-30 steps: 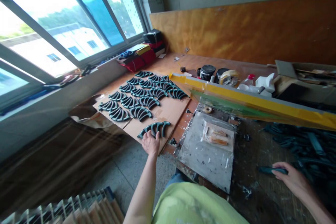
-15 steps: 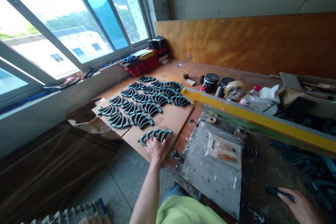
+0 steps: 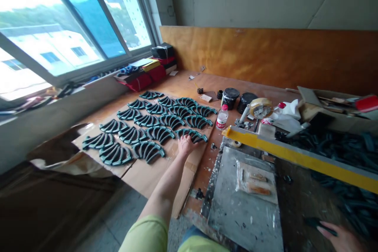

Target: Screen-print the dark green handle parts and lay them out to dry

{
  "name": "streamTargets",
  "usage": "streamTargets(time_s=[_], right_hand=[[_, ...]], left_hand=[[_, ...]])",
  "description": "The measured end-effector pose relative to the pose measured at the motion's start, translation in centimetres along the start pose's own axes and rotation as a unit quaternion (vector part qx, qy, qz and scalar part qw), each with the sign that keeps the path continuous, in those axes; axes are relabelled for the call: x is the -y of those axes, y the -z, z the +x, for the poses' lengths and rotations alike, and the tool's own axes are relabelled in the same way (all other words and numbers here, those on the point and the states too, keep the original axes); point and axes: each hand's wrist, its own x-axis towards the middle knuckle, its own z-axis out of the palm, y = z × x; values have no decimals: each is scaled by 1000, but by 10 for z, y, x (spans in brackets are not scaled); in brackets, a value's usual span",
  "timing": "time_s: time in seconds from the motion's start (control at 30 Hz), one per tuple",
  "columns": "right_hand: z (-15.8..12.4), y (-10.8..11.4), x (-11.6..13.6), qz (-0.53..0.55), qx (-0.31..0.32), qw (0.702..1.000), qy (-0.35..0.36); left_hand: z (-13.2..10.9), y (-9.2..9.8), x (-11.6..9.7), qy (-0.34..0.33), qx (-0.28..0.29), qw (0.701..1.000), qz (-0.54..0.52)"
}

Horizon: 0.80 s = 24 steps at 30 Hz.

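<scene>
At the near right end of the laid-out rows, my left hand [image 3: 186, 145] grips the near edge of a dark green, fan-shaped ribbed piece [image 3: 195, 135], with fingers bent over it. Several similar ribbed pieces [image 3: 116, 154] lie in rows on a cardboard sheet [image 3: 147, 175]. At the lower right, my right hand [image 3: 341, 238] is closed on a small dark elongated piece [image 3: 320, 225]; its exact kind is too dark to tell. Near that hand lies a heap of dark loose pieces [image 3: 354, 201].
A yellow-and-grey bar [image 3: 295, 151] crosses the bench. In front of me lies a grey plate [image 3: 236, 208] bearing wooden bits. Beyond stand a red-capped bottle [image 3: 222, 118], black tubs [image 3: 230, 97] and a tape roll [image 3: 261, 107]. A window sill borders the left.
My left hand has carried the ribbed piece forward from the sheet's near edge to beside the other rows. The right hand still holds its dark piece. The view has shifted.
</scene>
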Motion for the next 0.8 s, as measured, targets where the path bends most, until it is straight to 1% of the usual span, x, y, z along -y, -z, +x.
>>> streamTargets(time_s=[0.1,0.17,0.27,0.33,0.4,0.43,0.5,0.57,0.63,0.7,0.77,0.8], right_hand=[[-10,9,5,33,68,995,-69],[-19,16,14,36,79,992,-87],[-36,29,41,50,62,993,-88],[-47,36,72,74,30,994,-73],[-54,37,112,115,-7,993,-9],[-56,34,134,132,-21,990,51],[-58,24,176,155,-44,971,179],[-58,9,209,144,-40,952,267],[-57,-5,230,105,-34,940,324],[-58,-16,239,50,-33,931,359],[-59,-20,241,-6,-32,926,376],[-61,-20,242,-33,-32,924,380]], left_hand=[[6,-9,0,23,0,1000,0],[7,-13,-2,44,-10,999,-1],[6,-18,-7,68,-22,997,-6],[1,-19,-13,72,-24,997,-8],[-7,-18,-19,64,-36,997,-23],[-12,-18,-23,52,-47,997,-38],[-26,-15,-31,15,-72,994,-84],[-41,-11,-41,-19,-88,986,-143],[-55,-1,-51,-33,-96,974,-203],[-68,14,-64,-44,-101,958,-266],[-78,36,-79,-62,-103,932,-343],[-82,50,-88,-71,-103,912,-391]])
